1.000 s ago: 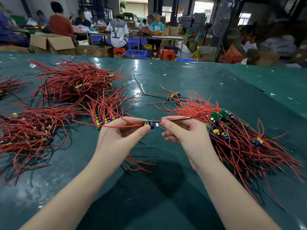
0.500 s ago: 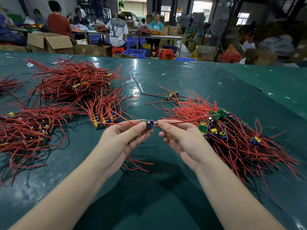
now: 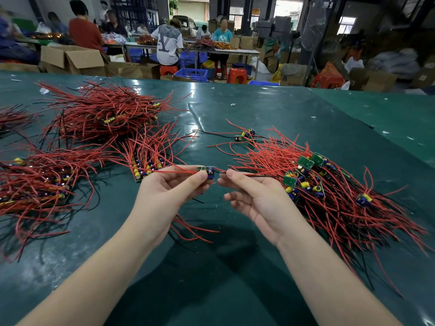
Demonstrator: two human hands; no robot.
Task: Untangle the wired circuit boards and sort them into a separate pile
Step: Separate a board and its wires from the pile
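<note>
A dark green table (image 3: 235, 267) filled my view, with a busy workshop behind it. I counted two hands, one small circuit board held between them, and five wire heaps on the surface.

Nearest me, the left hand (image 3: 169, 194) lay palm up, its thumb and forefinger pinching the held board (image 3: 207, 171), a small green board carrying a blue component. A red wire ran from the board leftward across that hand. The right hand (image 3: 256, 198), also palm up with its fingers loosely curled, pinched the lead (image 3: 220, 170) coming off the board's right side between thumb and forefinger; red wires ran on from that pinch into the right-hand pile (image 3: 334, 194). That pile, a tangle of red and black wires with several green boards and yellow and blue capacitors, lay just beside the right hand. A small sorted bundle (image 3: 150, 154) lay just beyond the left hand, a larger heap (image 3: 40, 184) at the left edge, and a dense red heap (image 3: 103, 114) farther back; a fifth showed only at the far-left margin. A loose board (image 3: 244, 135) with wires lay apart, mid-table. Farthest off, several people sat at tables among cardboard boxes (image 3: 70, 58).
</note>
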